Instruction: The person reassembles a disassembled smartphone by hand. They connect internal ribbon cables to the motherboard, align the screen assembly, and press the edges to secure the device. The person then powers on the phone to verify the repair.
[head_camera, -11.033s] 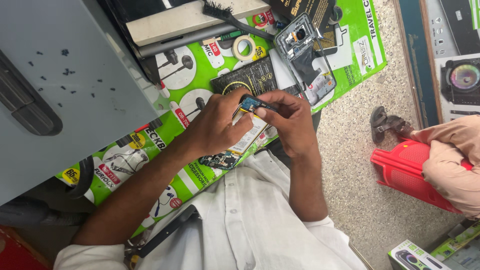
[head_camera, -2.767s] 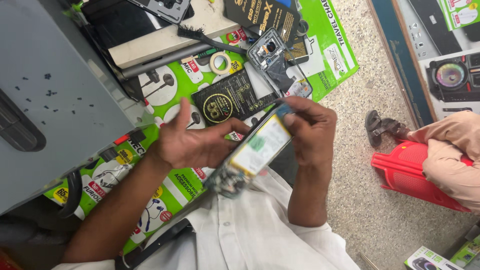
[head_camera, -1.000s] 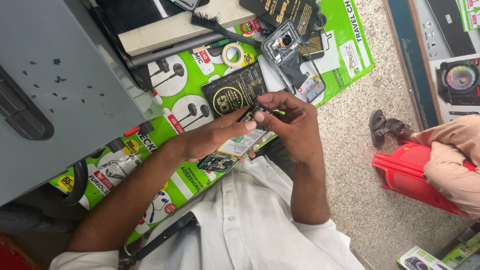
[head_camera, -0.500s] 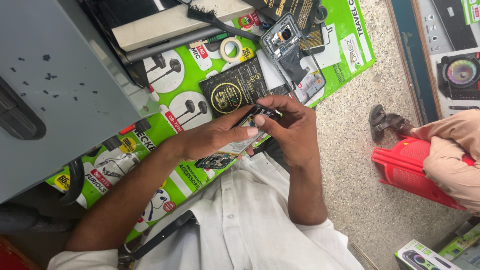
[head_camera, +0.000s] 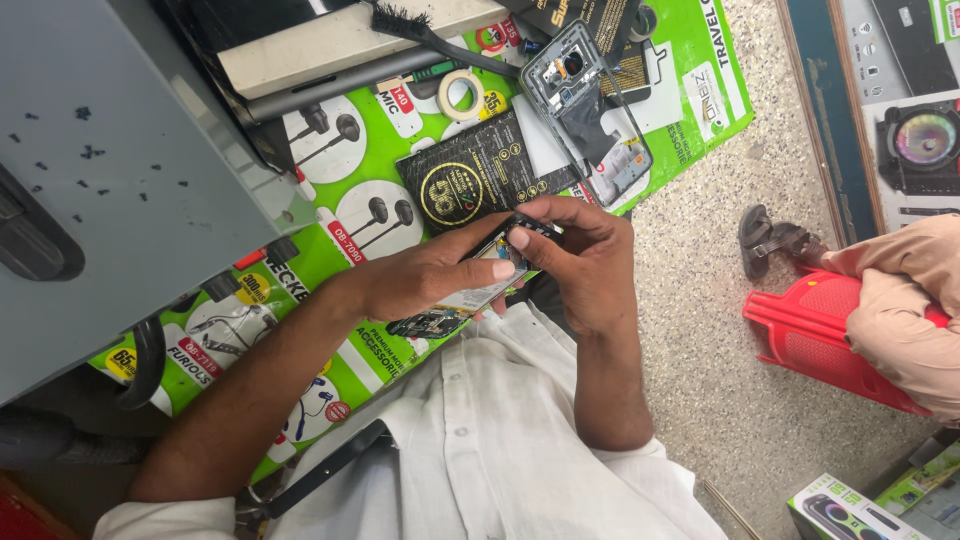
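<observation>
Phone (head_camera: 478, 285): gripped between left hand (head_camera: 425, 275) fingers, palm down; right hand (head_camera: 580, 260) fingers pinched on its top edge.

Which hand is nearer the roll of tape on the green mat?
The left. The left hand sits below the roll of tape, slightly to its left in the picture; the right hand is farther off, down and to the right. Both hold a small phone part.

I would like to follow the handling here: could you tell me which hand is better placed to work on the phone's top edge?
Probably the right hand: its fingers already pinch the top edge of the phone, while the left hand cradles it from below as support.
</observation>
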